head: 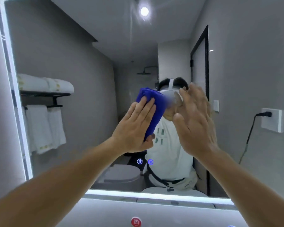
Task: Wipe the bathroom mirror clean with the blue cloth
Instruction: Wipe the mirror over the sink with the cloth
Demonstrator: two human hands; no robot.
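Note:
The bathroom mirror (82, 59) fills most of the view and has a lit strip along its left and bottom edges. My left hand (134, 126) presses the bunched blue cloth (154, 104) flat against the glass near the middle. Its fingers lie straight over the cloth, and the thumb sits by the cloth's lower end. My right hand (195, 118) is raised just to the right of the cloth with its fingers spread and holds nothing. It is slightly blurred and very close to the glass; whether it touches the glass I cannot tell.
Two glowing touch icons (145, 161) sit low on the mirror. A white wall socket (271, 120) with a black plug and cable is on the right wall. A red round cap (136, 222) lies on the counter below. The mirror reflects towels on a rack and a toilet.

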